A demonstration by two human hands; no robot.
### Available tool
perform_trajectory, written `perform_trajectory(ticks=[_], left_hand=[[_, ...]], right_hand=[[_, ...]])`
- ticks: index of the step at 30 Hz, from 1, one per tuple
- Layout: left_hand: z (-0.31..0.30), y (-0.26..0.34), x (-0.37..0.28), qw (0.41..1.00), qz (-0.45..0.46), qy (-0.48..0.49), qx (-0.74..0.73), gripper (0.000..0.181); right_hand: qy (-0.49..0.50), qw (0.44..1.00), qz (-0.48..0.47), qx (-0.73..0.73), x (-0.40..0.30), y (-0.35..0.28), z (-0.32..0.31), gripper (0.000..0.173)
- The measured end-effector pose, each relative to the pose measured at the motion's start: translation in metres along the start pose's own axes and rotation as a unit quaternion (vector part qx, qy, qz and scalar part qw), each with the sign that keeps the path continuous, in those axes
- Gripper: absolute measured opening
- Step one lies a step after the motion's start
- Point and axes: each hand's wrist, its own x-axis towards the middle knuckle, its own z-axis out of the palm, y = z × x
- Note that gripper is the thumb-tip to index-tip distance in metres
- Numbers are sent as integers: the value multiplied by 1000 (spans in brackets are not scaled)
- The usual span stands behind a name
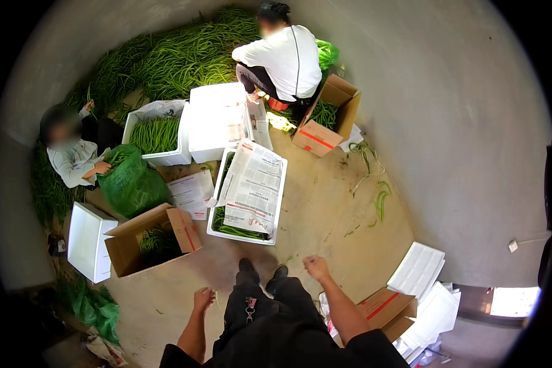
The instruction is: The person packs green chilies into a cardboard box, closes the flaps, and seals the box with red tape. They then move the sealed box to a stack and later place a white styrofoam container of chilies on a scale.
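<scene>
My left hand [204,298] hangs beside my left leg with its fingers curled; a thin pale strand shows next to it, and I cannot tell whether the hand holds it. Out to the right, my right hand [316,267] is raised over the floor, slightly blurred, its fingers bent. Before my shoes stands a white foam box [281,202] of long green beans [239,231], largely covered by a printed newspaper sheet [253,184]. Behind it are a closed white foam box [214,119] and an open, lined foam box [165,158] of neatly laid beans.
A large heap of green beans [179,55] lies along the wall. One person [280,60] squats beside it; another [73,161] sits left, at a green sack [131,184]. Cardboard boxes [138,225] [319,138] hold beans. Foam lids [416,269] and a carton [386,306] lie lower right.
</scene>
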Motion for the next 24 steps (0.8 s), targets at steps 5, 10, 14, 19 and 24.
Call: perform_trajectory(ticks=[5,10,14,19,24], left_hand=[[8,82,26,996,29,2,-89,33],[13,103,33,997,25,10,-71,30],[21,92,36,997,-9,45,-65,26],[23,60,23,979,-29,100,-173,20],[81,45,-17,964,-88,156,-195,19]], right_hand=[[-128,972,-99,-169,-70,-36,50,33],[-96,983,-118,-106,-23,-74,26,32],[-14,997,-37,-71,51,-47,2,31],[-71,977,-65,-191,105,-54,-25,35],[-136,963,-100,-210,186,-102,-52,37]])
